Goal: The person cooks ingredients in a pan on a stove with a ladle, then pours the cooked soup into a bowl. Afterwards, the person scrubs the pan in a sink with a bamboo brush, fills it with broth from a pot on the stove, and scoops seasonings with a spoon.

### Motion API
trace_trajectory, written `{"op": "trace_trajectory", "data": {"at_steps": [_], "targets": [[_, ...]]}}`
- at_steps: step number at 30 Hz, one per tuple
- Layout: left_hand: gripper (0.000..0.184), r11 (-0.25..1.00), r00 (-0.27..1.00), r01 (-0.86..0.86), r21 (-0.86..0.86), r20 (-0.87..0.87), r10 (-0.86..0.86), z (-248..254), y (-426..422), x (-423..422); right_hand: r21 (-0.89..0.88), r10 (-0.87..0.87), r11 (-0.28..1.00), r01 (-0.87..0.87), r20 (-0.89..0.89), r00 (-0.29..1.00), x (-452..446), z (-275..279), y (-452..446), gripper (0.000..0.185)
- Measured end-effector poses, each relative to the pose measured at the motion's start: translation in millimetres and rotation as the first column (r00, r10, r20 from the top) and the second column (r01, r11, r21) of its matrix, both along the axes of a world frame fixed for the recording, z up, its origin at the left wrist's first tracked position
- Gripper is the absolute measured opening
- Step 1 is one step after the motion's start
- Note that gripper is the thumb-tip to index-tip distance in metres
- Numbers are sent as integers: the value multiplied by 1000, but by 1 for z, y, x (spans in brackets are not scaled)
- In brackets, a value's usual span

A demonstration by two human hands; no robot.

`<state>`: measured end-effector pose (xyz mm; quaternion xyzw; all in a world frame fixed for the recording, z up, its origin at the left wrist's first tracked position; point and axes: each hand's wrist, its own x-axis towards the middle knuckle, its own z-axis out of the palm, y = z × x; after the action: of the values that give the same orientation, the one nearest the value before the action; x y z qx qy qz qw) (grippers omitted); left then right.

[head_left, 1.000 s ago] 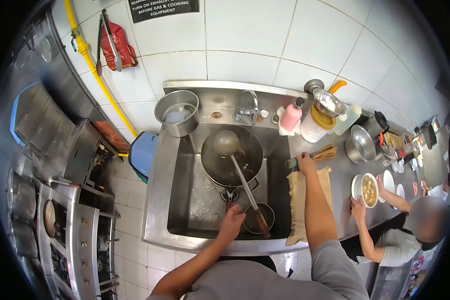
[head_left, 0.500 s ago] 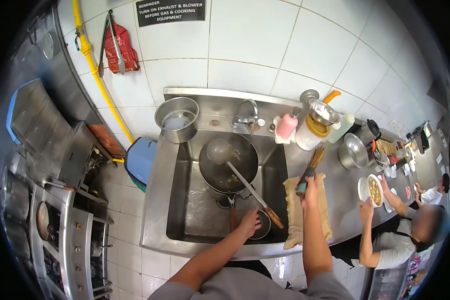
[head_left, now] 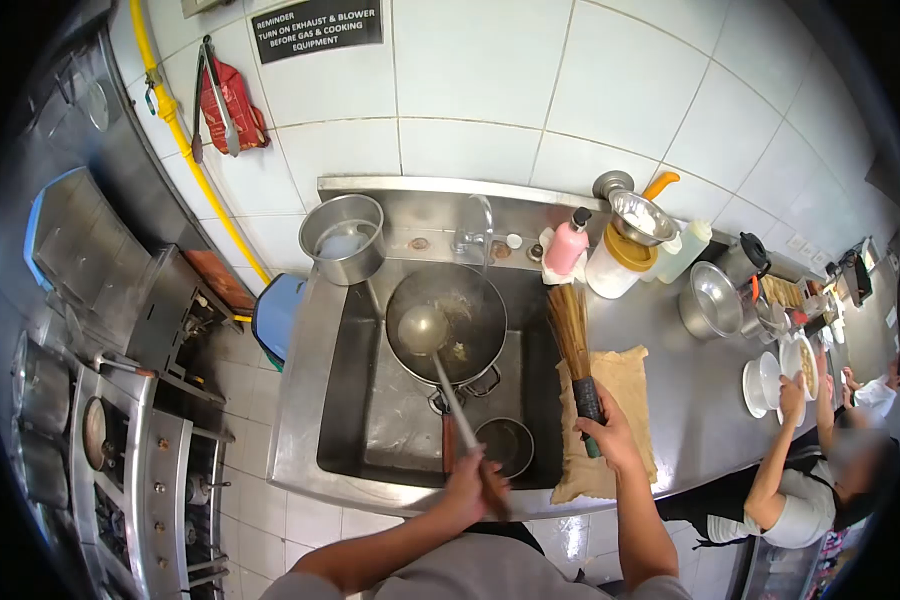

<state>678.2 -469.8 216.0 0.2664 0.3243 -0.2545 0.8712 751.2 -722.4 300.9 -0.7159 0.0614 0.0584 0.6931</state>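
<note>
We close our left hand (head_left: 462, 492) round the ladle (head_left: 422, 330) above the wok (head_left: 475, 300), our right hand (head_left: 613, 432) gripping the wok brush (head_left: 572, 335), bristles pointing far

Wall and counter things
A red bag (head_left: 234, 105) hangs beside the yellow pipe (head_left: 202, 180); a pink bottle (head_left: 567, 245) stands near the jar (head_left: 615, 265).

One camera sits on the person's head. It looks ahead and down, and it sees very wide, with dark round edges. The sink (head_left: 400, 425) is close, in the middle. The tiled wall (head_left: 470, 75) is at 12 o'clock, the stove (head_left: 160, 465) at 8, the long counter (head_left: 695, 400) at 3, and the person's own shirt (head_left: 450, 575) at 6, very near.
</note>
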Motion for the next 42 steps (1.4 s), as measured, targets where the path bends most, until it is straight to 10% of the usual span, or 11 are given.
{"op": "trace_trajectory", "data": {"at_steps": [2, 8, 11, 14, 16, 20, 23, 25, 29, 42], "targets": [[39, 971, 998, -38, 237, 57, 26, 3, 48, -20, -161, 53, 987, -28, 150, 987, 3, -3, -2, 68], [46, 975, 987, 104, 198, 100, -126, 33, 122, -39, -264, 116, 953, -148, -134, 984, 41, 18, 27, 72], [45, 975, 970, 173, 142, 147, -193, 32, 116, -12, -529, 264, 768, -360, -251, 931, 62, 12, 49, 68], [42, 963, 954, 200, 181, 188, -233, 23, 96, 15, -888, 575, 406, -216, 65, 815, 108, -51, 56, 64], [38, 960, 948, 205, 191, 207, -243, 12, 94, 25, -948, 450, 60, -314, -255, 856, 139, -46, 76, 66], [38, 975, 939, 206, 78, 265, -219, 0, 104, 32, -966, 340, 166, -198, -133, 931, 162, -42, 124, 62], [39, 976, 929, 209, 64, 300, -218, 7, 114, 39, -866, 555, 179, -467, -303, 775, 171, -29, 144, 61], [42, 964, 940, 262, 45, 214, -266, 10, 128, 31, -742, 299, 391, -545, -457, 838, 178, 10, 136, 60], [44, 956, 907, 287, 63, 305, -292, 3, 126, 38, -872, 419, 127, -473, -385, 822, 168, -4, 134, 60], [47, 834, 876, 320, 449, 196, -442, 17, 129, 25, -975, 335, 71, -211, -176, 925, 137, -42, 106, 61]]}}
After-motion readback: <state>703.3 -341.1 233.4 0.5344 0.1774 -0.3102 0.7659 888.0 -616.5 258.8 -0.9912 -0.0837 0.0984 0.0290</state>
